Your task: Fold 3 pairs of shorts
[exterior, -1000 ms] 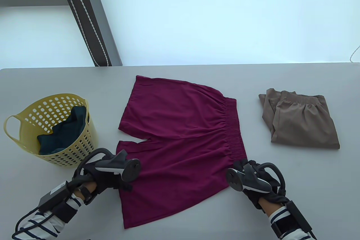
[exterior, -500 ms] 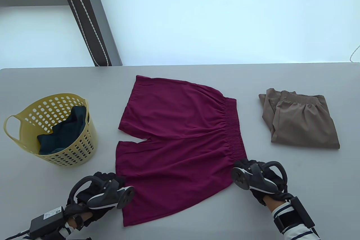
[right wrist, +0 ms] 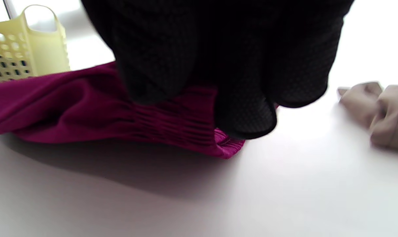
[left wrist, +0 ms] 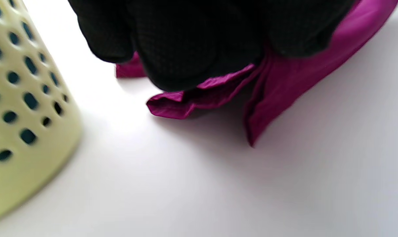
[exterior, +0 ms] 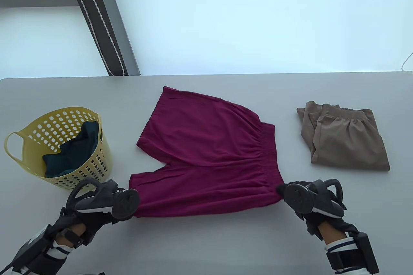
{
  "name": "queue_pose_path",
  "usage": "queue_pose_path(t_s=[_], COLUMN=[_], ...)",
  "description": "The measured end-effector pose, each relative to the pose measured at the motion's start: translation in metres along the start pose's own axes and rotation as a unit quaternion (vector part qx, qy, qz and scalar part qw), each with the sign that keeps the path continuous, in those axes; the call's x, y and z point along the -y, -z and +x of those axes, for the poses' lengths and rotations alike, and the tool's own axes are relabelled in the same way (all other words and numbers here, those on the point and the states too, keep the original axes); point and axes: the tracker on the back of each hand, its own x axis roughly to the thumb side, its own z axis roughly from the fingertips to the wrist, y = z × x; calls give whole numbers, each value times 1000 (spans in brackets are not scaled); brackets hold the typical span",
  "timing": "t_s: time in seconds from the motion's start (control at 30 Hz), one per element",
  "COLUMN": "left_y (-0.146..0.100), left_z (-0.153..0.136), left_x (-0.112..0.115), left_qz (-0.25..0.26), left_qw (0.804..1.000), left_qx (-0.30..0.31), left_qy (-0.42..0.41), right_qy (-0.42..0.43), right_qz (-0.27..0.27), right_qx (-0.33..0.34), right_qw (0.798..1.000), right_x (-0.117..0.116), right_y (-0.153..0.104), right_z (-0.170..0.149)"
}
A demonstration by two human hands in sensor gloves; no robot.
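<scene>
Grey table surface [exterior: 48,249] carries all items, with a bright backdrop behind its far edge. Maroon shorts [exterior: 209,146] lie at the centre, waistband toward the right, leg openings toward the left. The near edge is raised off the surface and drawn away from the person.

Hand state:
- Left hand [exterior: 96,205]: fingers [left wrist: 182,49] curled over the hem of the near leg, pinching bunched fabric, as the left wrist view shows.
- Right hand [exterior: 314,201]: fingers [right wrist: 245,112] curled over the near end of the elastic waistband, gripping it, as the right wrist view shows.

Task progress, judged from the layout:
1. Tan shorts [exterior: 345,139] rest folded at the right of the table, well apart from the maroon pair. One pair appears complete.
2. The maroon pair is in hand. The lengthwise fold, near half over far half, appears to be starting and is not yet laid down.
3. A dark garment [exterior: 72,152] sits in the yellow basket [exterior: 93,165] at the left. It is probably the third pair, untouched.

Remaining: finish the second pair, then fold the third.
</scene>
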Motion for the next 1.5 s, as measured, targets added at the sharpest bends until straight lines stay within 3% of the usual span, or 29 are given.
queue_pose_path(t_s=[0.07,0.17,0.23,0.3,0.4,0.5,0.6,0.63,0.77,0.93,1.0,1.07,1.17,1.23,1.33,1.5], left_y=[-14,-32,-35,-27,1,38,61,62,37,0,-7,-9,-4,3,10,14], left_z=[1,-5,-11,-19,-24,-25,-24,-22,-5,16,21,23,19,16,14,16], left_x=[-8,-36,-54,-71,-78,-68,-51,-47,-38,-19,-9,2,19,31,40,42], left_qz=[-3,47,84,120,113,79,112,114,190,264,268,238,195,172,147,137], left_qw=[997,990,990,991,992,991,975,973,970,962,962,970,980,984,987,986], left_qx=[59,95,72,6,-57,-107,-191,-194,-149,-69,-53,-40,-25,-19,-13,5], left_qy=[-48,-92,-92,-57,-18,6,29,44,41,8,20,32,-11,-43,-55,-92], right_qy=[58,107,106,71,34,15,5,-8,-44,14,22,14,-9,-30,2,-114], right_qz=[32,-29,-39,-54,-41,-10,61,57,-20,-80,-62,-22,74,174,239,210], right_qx=[8,-10,-32,-88,-148,-207,-242,-242,-230,-184,-178,-180,-204,-228,-222,-285], right_qw=[998,994,993,992,988,978,968,969,972,980,982,983,976,957,945,928], right_x=[17,46,53,52,38,13,-2,-2,16,26,24,16,-7,-35,-65,-77], right_y=[-10,-13,-7,12,35,57,63,60,35,7,5,6,14,22,33,50], right_z=[-4,-14,-19,-27,-34,-40,-43,-41,-24,-8,-7,-9,-15,-20,-20,-4])
